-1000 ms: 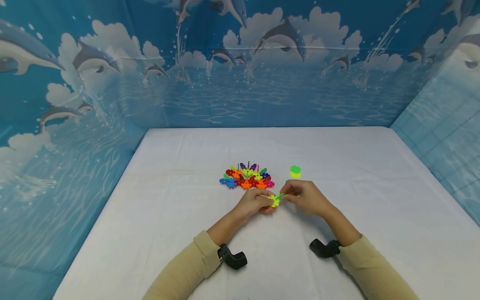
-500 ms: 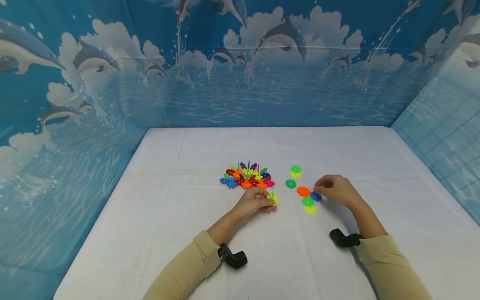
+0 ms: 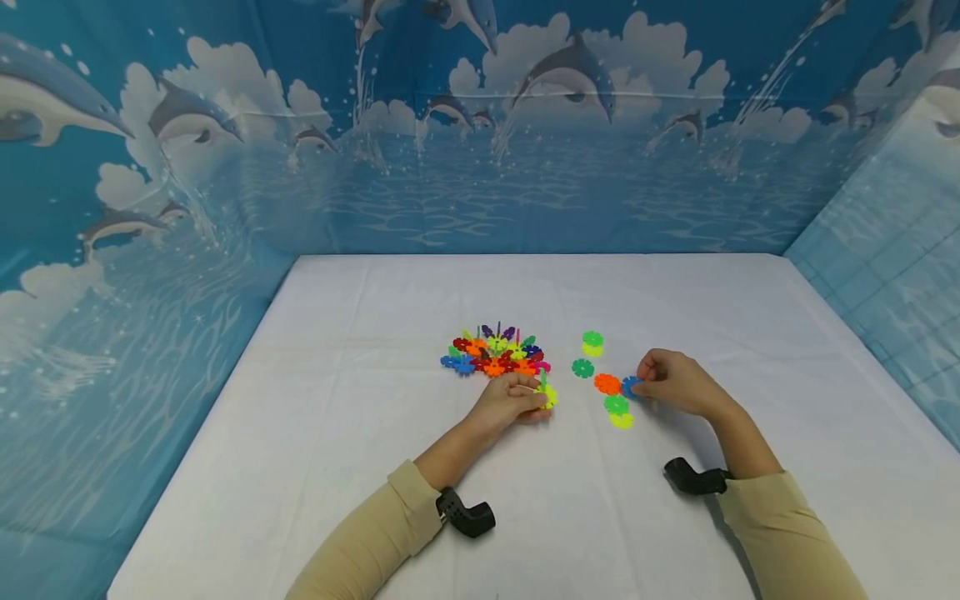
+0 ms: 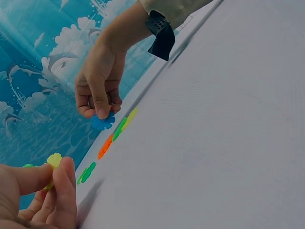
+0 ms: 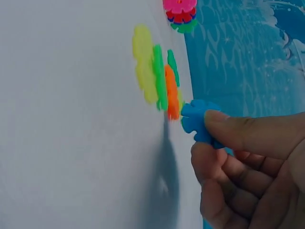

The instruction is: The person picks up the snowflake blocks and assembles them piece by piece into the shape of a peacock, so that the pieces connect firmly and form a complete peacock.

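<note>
My left hand (image 3: 510, 402) pinches a yellow snowflake disc (image 3: 550, 396) that has a green disc (image 3: 543, 377) slotted upright into it. In the left wrist view the thumb and fingers grip the yellow piece (image 4: 54, 161). My right hand (image 3: 681, 383) holds a blue snowflake disc (image 3: 630, 387) by its edge between thumb and forefinger. The right wrist view shows the notched rim of this blue disc (image 5: 195, 117) facing the loose pieces. Just left of it lie an orange disc (image 3: 607, 383), a green disc (image 3: 616, 405) and a yellow disc (image 3: 621, 421).
Behind the left hand stands a multicoloured assembly of joined discs (image 3: 495, 354). To its right lie a darker green disc (image 3: 582, 368) and a bright green disc (image 3: 592, 338) overlapping a yellow one. A white cloth covers the table (image 3: 360, 400); a dolphin-print curtain (image 3: 465, 192) hangs behind.
My right hand has let go of the joined green and yellow discs, moved right, and picked up the blue disc. The left hand stays in place, still holding the joined pair.
</note>
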{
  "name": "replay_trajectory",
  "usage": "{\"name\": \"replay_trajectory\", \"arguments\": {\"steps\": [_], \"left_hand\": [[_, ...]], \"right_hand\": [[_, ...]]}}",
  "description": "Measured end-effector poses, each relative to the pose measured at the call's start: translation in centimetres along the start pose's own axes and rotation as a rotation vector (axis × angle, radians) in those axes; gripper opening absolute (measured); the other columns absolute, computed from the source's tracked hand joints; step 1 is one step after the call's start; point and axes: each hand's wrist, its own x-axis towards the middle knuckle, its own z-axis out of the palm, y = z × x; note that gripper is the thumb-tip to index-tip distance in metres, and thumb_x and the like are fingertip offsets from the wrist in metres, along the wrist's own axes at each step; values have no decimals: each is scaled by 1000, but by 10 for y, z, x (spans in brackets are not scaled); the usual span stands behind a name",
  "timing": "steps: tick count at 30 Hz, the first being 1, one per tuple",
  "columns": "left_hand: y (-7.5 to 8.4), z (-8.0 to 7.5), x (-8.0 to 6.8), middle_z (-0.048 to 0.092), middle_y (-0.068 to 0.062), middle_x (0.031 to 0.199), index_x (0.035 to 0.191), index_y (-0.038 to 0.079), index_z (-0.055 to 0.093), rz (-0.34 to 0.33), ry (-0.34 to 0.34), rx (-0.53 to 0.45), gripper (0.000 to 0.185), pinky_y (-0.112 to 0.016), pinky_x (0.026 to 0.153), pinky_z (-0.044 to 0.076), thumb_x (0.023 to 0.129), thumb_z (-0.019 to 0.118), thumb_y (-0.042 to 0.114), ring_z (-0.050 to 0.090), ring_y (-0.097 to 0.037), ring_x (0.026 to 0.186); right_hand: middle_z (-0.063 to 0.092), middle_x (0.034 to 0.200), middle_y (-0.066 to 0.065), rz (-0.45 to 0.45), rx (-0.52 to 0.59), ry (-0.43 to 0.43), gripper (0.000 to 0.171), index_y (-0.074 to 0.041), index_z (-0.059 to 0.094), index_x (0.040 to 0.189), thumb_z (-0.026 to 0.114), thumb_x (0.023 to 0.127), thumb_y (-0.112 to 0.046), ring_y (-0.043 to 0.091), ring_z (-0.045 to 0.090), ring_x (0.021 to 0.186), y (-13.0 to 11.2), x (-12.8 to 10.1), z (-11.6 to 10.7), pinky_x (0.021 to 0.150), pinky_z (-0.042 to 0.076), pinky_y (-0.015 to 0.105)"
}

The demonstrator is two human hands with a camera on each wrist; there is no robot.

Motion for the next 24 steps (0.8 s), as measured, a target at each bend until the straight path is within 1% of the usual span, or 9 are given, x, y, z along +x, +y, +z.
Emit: {"name": "replay_trajectory", "arguments": {"steps": [3, 5, 9, 14, 17, 21, 24], "left_hand": [[-1, 0, 0, 61, -7, 81, 110, -10, 52, 2, 1, -10, 19, -33, 81, 55, 93, 59, -7, 72, -22, 79], [-1, 0, 0, 61, -8, 83, 109, -10, 52, -3, 6, -14, 17, -32, 81, 55, 94, 59, -6, 72, -26, 83], [0, 0, 0, 60, -9, 87, 110, -9, 51, -16, 15, -18, 18, -30, 78, 55, 94, 59, -5, 71, -29, 87], [0, 0, 1, 59, -10, 89, 110, -9, 51, -27, 20, -9, 18, -27, 76, 56, 94, 59, -4, 71, -27, 86], [1, 1, 1, 60, -11, 90, 108, -9, 52, -28, 22, -11, 16, -26, 75, 56, 95, 59, -3, 71, -24, 84], [2, 1, -1, 62, -12, 91, 109, -9, 52, -25, 26, -17, 18, -25, 74, 56, 95, 59, -2, 71, -21, 82], [2, 1, -1, 63, -12, 91, 109, -10, 53, -21, 34, -6, 18, -24, 73, 56, 95, 60, 0, 70, -18, 79]], "right_hand": [[54, 80, 7, -42, 59, 24, 20, 1, 55, 94, 71, 88, -9, 22, 55, 74, -8, -1, 3, 64, 50, 28], [54, 81, 8, -74, 90, 34, 20, 2, 54, 94, 71, 88, -7, 21, 56, 75, -14, 0, 8, 66, 51, 28], [56, 83, 8, -108, 134, 26, 18, 2, 54, 95, 70, 89, -6, 21, 61, 77, -29, 4, 19, 68, 54, 28], [60, 83, 9, -147, 178, 4, 17, 2, 53, 96, 68, 90, -2, 24, 66, 77, -43, 7, 35, 71, 57, 31], [61, 83, 9, -191, 203, 7, 15, 2, 53, 96, 67, 90, 1, 24, 67, 77, -49, 7, 43, 72, 57, 32], [63, 85, 7, -261, 186, 27, 12, 1, 59, 98, 68, 89, 2, 23, 66, 76, -55, 7, 52, 71, 56, 29], [65, 85, 3, -283, 143, 56, 9, -2, 65, 95, 70, 88, 1, 22, 64, 76, -58, 6, 56, 69, 55, 25]]}}
